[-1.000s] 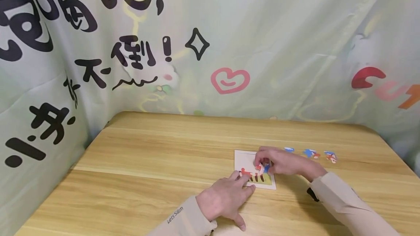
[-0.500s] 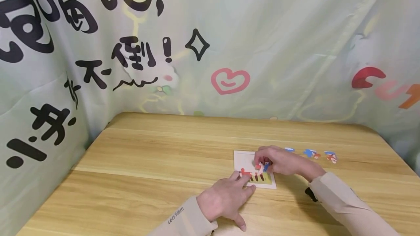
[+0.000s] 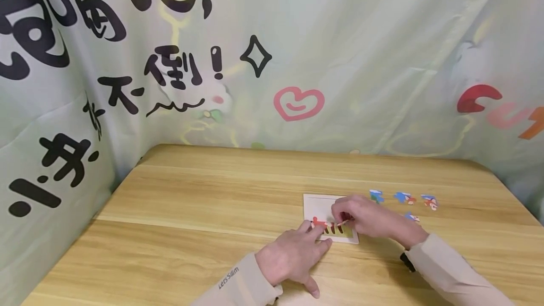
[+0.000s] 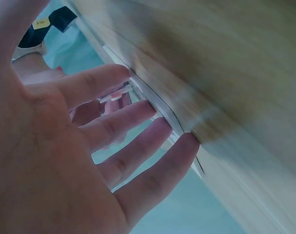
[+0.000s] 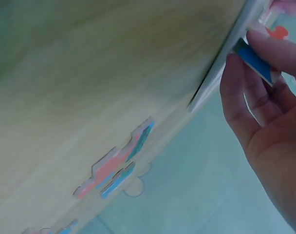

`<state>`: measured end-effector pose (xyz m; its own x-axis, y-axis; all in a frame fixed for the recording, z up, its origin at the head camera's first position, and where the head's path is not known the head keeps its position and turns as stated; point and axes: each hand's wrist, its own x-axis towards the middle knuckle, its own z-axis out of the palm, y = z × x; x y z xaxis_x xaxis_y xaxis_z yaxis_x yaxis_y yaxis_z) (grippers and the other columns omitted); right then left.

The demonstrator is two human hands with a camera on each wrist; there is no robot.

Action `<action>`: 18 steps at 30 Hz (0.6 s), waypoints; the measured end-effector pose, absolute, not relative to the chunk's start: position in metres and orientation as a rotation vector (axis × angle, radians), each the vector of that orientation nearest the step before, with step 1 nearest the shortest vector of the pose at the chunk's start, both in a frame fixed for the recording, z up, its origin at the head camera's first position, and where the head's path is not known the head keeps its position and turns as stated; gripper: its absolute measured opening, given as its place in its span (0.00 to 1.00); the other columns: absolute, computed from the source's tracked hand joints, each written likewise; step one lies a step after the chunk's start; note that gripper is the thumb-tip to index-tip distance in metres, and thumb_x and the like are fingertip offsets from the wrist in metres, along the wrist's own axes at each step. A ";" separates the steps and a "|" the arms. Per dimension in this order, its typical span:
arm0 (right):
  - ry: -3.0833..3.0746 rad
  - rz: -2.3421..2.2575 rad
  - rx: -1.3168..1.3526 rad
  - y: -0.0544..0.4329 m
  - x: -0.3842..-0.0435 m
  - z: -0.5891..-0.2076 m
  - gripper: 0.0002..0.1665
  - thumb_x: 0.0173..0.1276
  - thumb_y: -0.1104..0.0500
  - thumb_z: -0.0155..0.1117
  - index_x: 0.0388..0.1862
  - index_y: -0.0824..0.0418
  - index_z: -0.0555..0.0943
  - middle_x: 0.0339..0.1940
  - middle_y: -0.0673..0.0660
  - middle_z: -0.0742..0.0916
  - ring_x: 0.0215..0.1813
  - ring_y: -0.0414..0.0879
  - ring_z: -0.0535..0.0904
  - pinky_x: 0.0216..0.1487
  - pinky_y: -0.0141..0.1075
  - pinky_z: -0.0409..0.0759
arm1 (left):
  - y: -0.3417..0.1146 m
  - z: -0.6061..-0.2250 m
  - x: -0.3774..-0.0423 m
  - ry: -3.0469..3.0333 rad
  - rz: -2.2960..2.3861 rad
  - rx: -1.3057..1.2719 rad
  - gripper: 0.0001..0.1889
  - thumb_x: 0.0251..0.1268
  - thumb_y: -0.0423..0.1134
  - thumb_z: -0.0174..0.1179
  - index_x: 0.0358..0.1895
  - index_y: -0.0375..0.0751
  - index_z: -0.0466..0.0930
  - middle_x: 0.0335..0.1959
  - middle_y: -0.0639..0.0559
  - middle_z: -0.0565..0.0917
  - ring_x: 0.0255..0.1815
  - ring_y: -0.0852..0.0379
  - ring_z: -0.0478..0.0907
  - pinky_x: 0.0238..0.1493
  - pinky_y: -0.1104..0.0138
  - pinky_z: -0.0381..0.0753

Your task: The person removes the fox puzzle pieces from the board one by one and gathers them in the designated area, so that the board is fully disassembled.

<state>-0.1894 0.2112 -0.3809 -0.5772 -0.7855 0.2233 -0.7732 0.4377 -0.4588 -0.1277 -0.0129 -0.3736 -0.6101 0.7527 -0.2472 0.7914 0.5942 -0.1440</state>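
Note:
A white puzzle board (image 3: 316, 206) lies on the table, its near strip filled with joined pieces (image 3: 335, 231) in yellow-green, dark stripes and red. Spread across the board's near left part, my left hand (image 3: 291, 254) rests its straight fingertips on it; the left wrist view shows these fingers (image 4: 138, 119) along the board's edge. Over the board's right side, my right hand (image 3: 374, 216) pinches a puzzle piece (image 5: 255, 62) between thumb and fingers. That piece shows a blue face in the right wrist view and is tilted. Curled fingers mostly hide it in the head view.
Several loose puzzle pieces lie right of the board: a blue-green one (image 3: 376, 196), a blue and red one (image 3: 403, 197), another (image 3: 430, 202), and one (image 3: 412, 217) closer to my right forearm. Printed cloth (image 3: 361, 60) hangs behind the wooden table (image 3: 191, 211).
My right hand has shifted slightly nearer and to the right, turning the piece so its picture is hidden. More of the loose pieces behind it shows. My left hand stays put.

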 end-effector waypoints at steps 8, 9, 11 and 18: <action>2.591 -0.956 -1.216 0.233 -0.198 -0.368 0.12 0.65 0.76 0.65 0.40 0.61 0.87 0.37 0.49 0.87 0.35 0.37 0.79 0.33 0.34 0.81 | -0.012 -0.373 -0.127 2.651 -0.346 1.289 0.55 0.40 0.75 0.70 0.76 0.58 0.68 0.73 0.57 0.65 0.68 0.56 0.63 0.52 0.71 0.79; 2.592 -0.957 -1.183 0.236 -0.199 -0.366 0.11 0.66 0.75 0.65 0.41 0.62 0.87 0.38 0.50 0.88 0.36 0.38 0.80 0.33 0.34 0.81 | -0.012 -0.374 -0.127 2.651 -0.347 1.290 0.54 0.40 0.75 0.70 0.76 0.58 0.68 0.73 0.57 0.65 0.67 0.56 0.63 0.52 0.71 0.79; 2.603 -0.951 -1.124 0.242 -0.200 -0.363 0.10 0.67 0.74 0.65 0.43 0.63 0.87 0.40 0.50 0.88 0.37 0.38 0.81 0.35 0.35 0.82 | -0.011 -0.374 -0.127 2.651 -0.349 1.291 0.54 0.40 0.75 0.70 0.76 0.58 0.68 0.73 0.57 0.64 0.67 0.56 0.63 0.52 0.71 0.79; 2.605 -0.963 -0.988 0.258 -0.202 -0.356 0.09 0.68 0.72 0.65 0.41 0.62 0.86 0.37 0.47 0.88 0.35 0.39 0.80 0.35 0.34 0.82 | -0.011 -0.373 -0.128 2.652 -0.366 1.282 0.55 0.40 0.75 0.70 0.76 0.58 0.67 0.73 0.57 0.64 0.67 0.57 0.63 0.51 0.71 0.80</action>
<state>-0.2017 0.2584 -0.3559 -0.7587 -0.6498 0.0466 -0.5237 0.5658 -0.6369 -0.1279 -0.0111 -0.3732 -0.6147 0.7449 -0.2595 0.7873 0.5993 -0.1446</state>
